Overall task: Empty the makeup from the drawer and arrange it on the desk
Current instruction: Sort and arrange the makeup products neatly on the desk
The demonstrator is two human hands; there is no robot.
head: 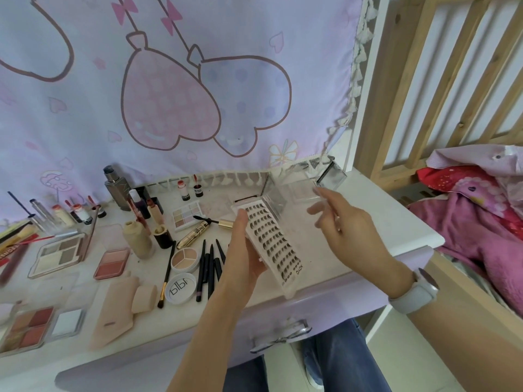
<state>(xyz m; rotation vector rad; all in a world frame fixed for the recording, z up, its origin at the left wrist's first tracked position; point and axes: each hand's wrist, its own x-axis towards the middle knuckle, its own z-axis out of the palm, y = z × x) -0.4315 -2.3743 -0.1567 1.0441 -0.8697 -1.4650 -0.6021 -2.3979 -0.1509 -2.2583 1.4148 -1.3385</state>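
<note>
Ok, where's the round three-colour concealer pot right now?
In the head view the concealer pot sits open on the desk, left of centre, between a long brush and the black pencils, just above its white lid.

1 head view, close, forward-down over the desk

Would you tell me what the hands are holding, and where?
The left hand grips the lash tray by its left edge. The right hand pinches a thin tool.
</note>
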